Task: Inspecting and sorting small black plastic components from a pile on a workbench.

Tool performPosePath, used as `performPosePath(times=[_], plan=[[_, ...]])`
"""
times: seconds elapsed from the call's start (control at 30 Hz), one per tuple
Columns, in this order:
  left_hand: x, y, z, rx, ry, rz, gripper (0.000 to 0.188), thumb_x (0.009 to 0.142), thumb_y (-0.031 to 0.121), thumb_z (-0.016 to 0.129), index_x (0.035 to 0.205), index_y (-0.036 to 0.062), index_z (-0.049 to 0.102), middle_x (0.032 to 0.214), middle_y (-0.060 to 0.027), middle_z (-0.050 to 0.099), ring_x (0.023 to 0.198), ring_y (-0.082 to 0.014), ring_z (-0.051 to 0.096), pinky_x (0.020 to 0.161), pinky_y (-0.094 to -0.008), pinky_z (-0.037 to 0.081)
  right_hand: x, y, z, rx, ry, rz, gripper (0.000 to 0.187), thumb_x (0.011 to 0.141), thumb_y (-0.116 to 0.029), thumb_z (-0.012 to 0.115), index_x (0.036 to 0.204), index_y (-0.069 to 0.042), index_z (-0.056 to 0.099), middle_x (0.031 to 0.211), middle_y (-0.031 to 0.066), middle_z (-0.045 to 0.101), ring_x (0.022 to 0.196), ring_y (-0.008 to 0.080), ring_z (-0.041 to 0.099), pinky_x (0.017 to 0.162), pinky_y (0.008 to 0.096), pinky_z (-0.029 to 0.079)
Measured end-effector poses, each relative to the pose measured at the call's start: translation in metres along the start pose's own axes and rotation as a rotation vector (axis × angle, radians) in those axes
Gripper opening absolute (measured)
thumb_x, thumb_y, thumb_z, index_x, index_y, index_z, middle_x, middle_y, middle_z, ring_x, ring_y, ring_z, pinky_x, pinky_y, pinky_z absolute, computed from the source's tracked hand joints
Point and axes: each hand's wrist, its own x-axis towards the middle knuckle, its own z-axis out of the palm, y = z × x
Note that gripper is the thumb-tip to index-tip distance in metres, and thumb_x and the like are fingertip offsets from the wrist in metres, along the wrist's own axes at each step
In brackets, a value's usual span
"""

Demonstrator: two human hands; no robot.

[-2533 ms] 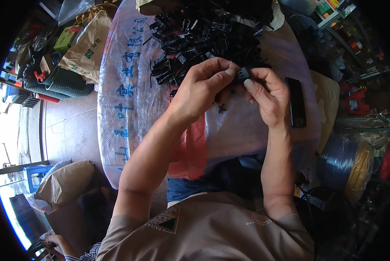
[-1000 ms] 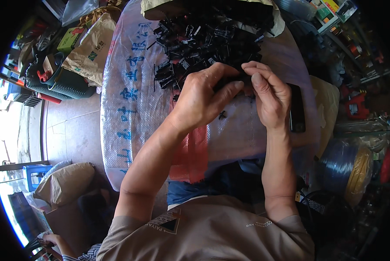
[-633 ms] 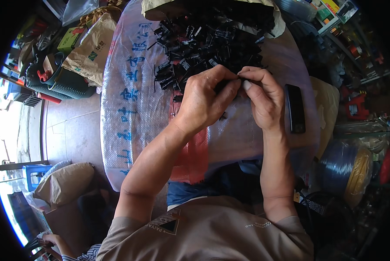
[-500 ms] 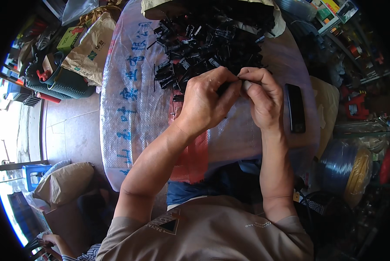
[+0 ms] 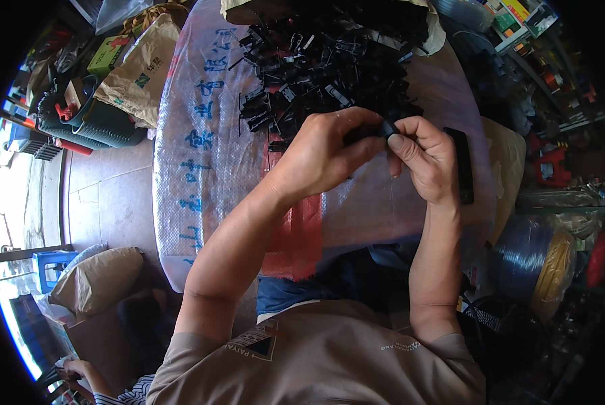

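**Working small black part (image 5: 389, 127) two-handed**

Gripping with both: pinched in right hand (image 5: 427, 160), steadied from other side in curled left hand (image 5: 326, 152), just above counter (image 5: 370, 210). Judged as close handling of single piece; cannot tell exact action, partly hidden. Probably calling next for firm left hold, fine right pressure. Seen beyond: heap of black parts (image 5: 316, 73), then paper bag (image 5: 435, 32).
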Motion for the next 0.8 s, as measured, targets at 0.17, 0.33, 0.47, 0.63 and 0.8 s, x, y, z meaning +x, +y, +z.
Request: performPosePath(times=[0.17,0.33,0.47,0.63,0.8], plan=[[-0.005,-0.001,0.007,0.284,-0.099,0.193,0.034,0.084,0.012,0.063,0.113,-0.0051,0.059,0.084,-0.0164,0.066,0.073,-0.0174,0.066,0.065,-0.0311,0.052,-0.021,-0.007,-0.002,-0.023,-0.090,0.064,0.010,0.092,-0.005,0.058,0.098,0.002,0.061,0.074,0.0049,0.064,0.065,0.0085,0.061,0.060,0.0209,0.050],[-0.005,0.004,0.010,0.189,-0.189,0.040,0.033,0.084,0.012,0.062,0.113,-0.0046,0.059,0.086,-0.0127,0.067,0.074,-0.0178,0.065,0.063,-0.0295,0.051,-0.031,0.001,-0.004,0.004,-0.089,0.099,0.010,0.091,-0.005,0.058,0.099,0.002,0.060,0.076,0.0056,0.065,0.066,0.0085,0.062,0.061,0.0210,0.050],[0.006,0.004,-0.013,-0.581,-0.071,-0.144,0.041,0.087,0.019,0.052,0.121,-0.0021,0.055,0.081,-0.0116,0.065,0.068,-0.0154,0.062,0.058,-0.0254,0.051,-0.011,-0.003,0.003,0.016,0.073,-0.041,0.013,0.089,-0.004,0.061,0.101,0.001,0.061,0.079,0.0021,0.063,0.067,0.0066,0.058,0.061,0.0209,0.048],[0.003,-0.021,-0.109,-1.125,0.226,0.158,0.035,0.096,0.029,0.049,0.120,0.0032,0.055,0.099,-0.0148,0.064,0.081,-0.0227,0.065,0.059,-0.0319,0.053,0.035,0.005,0.026,-0.618,0.046,-0.191,0.037,0.081,-0.005,0.069,0.117,-0.008,0.062,0.080,0.0044,0.059,0.064,0.0122,0.058,0.059,0.0252,0.047],[-0.023,-0.020,-0.166,-0.324,1.278,0.324,0.031,0.084,0.012,0.063,0.111,-0.0021,0.057,0.085,-0.0158,0.066,0.070,-0.0263,0.065,0.061,-0.0332,0.050,0.055,0.026,0.042,-0.842,0.025,-0.516,0.008,0.084,-0.007,0.066,0.091,-0.004,0.065,0.083,0.0144,0.062,0.073,0.0340,0.063,0.062,0.0374,0.050]])
